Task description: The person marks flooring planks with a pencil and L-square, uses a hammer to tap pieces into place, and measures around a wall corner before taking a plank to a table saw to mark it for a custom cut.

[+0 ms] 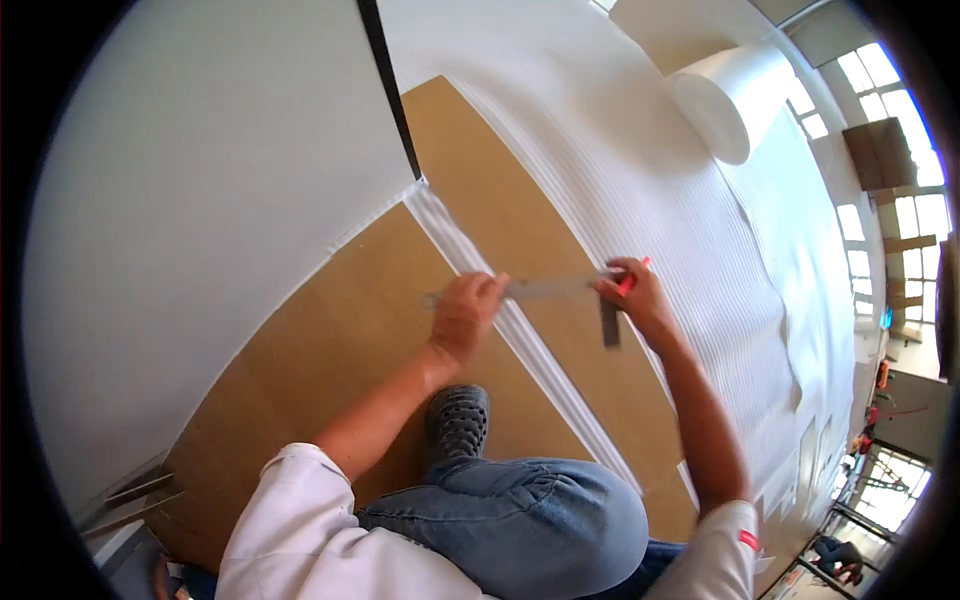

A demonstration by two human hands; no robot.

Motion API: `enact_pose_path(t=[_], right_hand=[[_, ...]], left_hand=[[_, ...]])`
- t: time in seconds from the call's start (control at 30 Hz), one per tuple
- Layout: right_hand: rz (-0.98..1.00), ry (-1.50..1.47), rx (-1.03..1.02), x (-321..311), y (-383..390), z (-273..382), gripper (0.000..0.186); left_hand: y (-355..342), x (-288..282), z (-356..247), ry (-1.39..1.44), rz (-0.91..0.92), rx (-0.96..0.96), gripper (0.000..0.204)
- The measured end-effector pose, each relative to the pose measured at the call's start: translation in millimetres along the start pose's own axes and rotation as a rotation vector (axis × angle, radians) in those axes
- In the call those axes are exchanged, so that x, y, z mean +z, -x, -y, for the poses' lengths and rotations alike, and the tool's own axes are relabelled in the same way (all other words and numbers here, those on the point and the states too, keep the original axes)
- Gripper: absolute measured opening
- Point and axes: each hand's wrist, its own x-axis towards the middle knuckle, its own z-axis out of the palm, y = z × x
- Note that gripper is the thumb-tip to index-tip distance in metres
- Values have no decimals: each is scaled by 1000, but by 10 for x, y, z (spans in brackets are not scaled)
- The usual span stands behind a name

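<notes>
A metal try square (pixel 555 288) stretches between my hands, slightly blurred, above the brown board (pixel 545 250). My left hand (pixel 466 315) is closed round the blade near its left end. At the other end, by the dark crosspiece (pixel 610 325), my right hand (pixel 634 297) grips the square. A slim red pen or pencil (pixel 627 285) also sticks out between the right fingers. Below the square, a folded strip of white foam sheet (pixel 545 365) runs diagonally across the brown boards.
A large pale panel (pixel 210 170) with a black edge stands at the left. White ribbed foam sheet (pixel 640 180) spreads to the right, its roll (pixel 735 100) lying farther back. My foot in a dark clog (pixel 460 420) rests on the brown board. Someone is at the far lower right.
</notes>
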Motion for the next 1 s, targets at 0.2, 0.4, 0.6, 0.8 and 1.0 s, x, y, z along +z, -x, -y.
enact_pose_path(t=[0.2, 0.4, 0.6, 0.8, 1.0], right_hand=[[-351, 248, -146, 1343, -899, 136, 44], [-499, 315, -221, 1766, -1742, 87, 34], [-683, 248, -391, 1838, -2360, -10, 25], [-649, 290, -388, 1914, -2428, 117, 23], [-588, 339, -507, 1912, -2463, 63, 19]], left_hand=[[-318, 140, 1009, -183, -81, -229, 41], [-664, 377, 1607, -189, -178, -151, 39], [-692, 578, 1710, -400, -141, -138, 35], [-682, 506, 1670, -375, -37, -86, 42], [-775, 502, 1589, -378, 29, -127, 46]])
